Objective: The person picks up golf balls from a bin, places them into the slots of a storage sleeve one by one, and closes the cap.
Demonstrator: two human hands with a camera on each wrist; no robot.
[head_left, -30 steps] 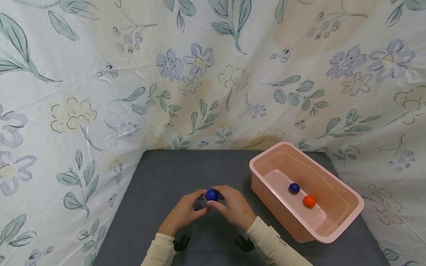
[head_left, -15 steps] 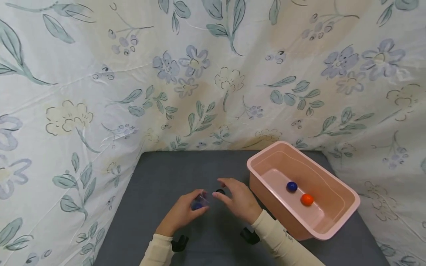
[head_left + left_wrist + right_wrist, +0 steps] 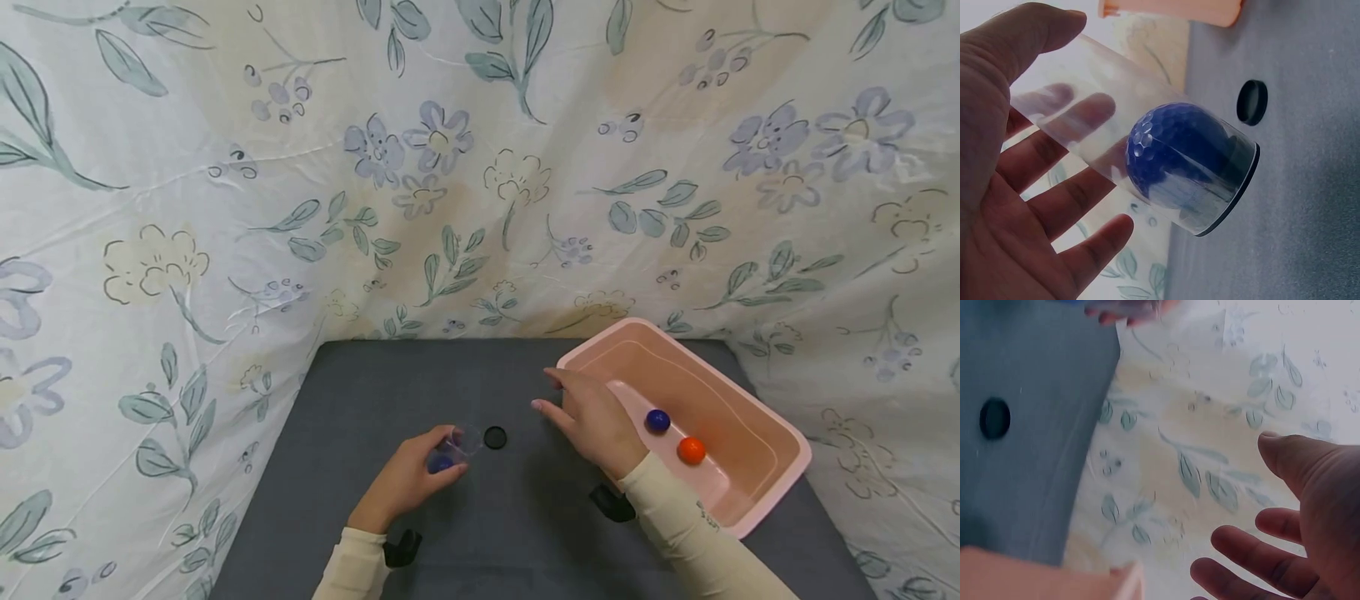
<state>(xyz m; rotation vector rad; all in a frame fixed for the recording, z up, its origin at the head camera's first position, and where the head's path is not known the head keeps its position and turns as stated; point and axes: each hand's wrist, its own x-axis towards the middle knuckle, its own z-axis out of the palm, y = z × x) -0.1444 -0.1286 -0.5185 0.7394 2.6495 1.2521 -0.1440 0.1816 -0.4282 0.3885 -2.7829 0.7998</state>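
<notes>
My left hand (image 3: 408,475) grips a clear plastic tube (image 3: 1107,69) between thumb and fingers, tilted above the table. Inside it a blue dimpled golf ball (image 3: 1172,147) sits at the black-rimmed bottom end, while the top end shows no cap. A round black cap (image 3: 495,437) lies on the table just right of the tube. My right hand (image 3: 600,421) holds nothing; its fingers are relaxed and apart, over the left side of the pink bin (image 3: 697,400). Within that bin lie a blue ball (image 3: 657,421) and an orange ball (image 3: 692,450).
The dark grey table (image 3: 390,379) carries the bin at its right side, set at an angle. A floral cloth (image 3: 450,167) hangs behind the table and along both sides.
The blue golf ball has gone from between both hands into the tube, where it now rests at the bottom. My right hand has moved right, from the tube to the bin, uncovering the black cap.
</notes>
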